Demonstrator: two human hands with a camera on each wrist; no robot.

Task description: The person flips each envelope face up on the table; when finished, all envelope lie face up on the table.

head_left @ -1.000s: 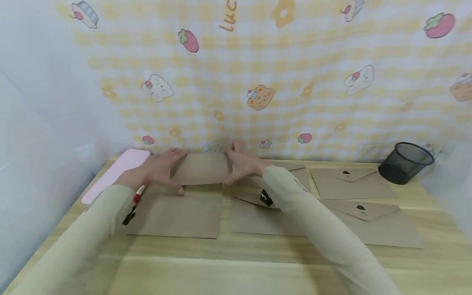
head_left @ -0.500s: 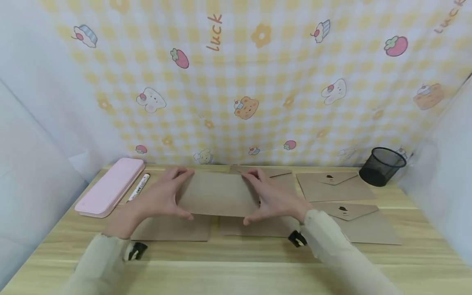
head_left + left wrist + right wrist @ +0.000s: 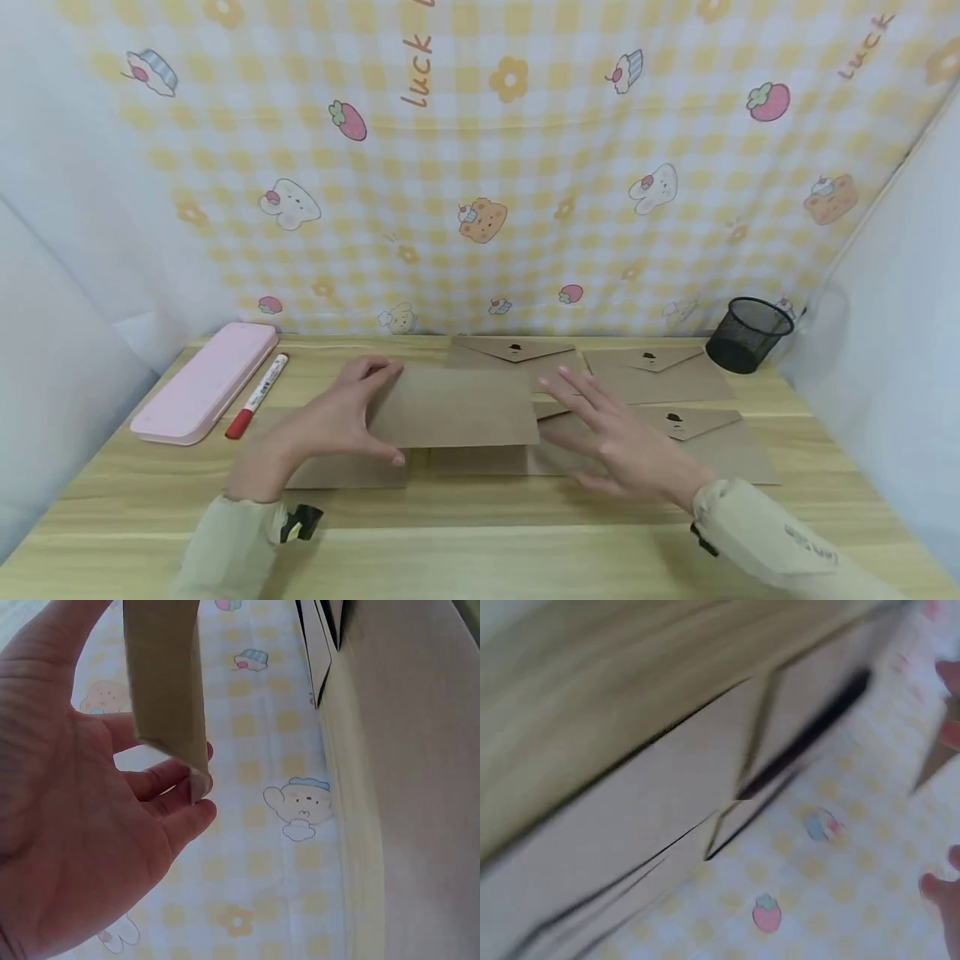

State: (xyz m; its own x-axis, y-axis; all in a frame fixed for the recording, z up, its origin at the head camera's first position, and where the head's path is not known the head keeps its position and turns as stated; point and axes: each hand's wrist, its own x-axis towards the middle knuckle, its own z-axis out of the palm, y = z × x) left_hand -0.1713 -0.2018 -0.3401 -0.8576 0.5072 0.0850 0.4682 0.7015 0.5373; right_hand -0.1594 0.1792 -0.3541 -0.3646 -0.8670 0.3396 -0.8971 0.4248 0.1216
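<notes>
Gripping the kraft envelope (image 3: pixel 461 407) edge-to-edge with our left hand (image 3: pixel 336 421), we should squeeze gently. Opposite, our spread right hand (image 3: pixel 626 443) holds nothing.

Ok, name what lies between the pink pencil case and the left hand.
In the head view, a red-capped marker lies beside the pink pencil case; then part of a flat brown envelope, by the left hand.

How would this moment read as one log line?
left hand: holds brown envelope aloft | right hand: beside it, gripping nothing | marker: beside pink case
</notes>
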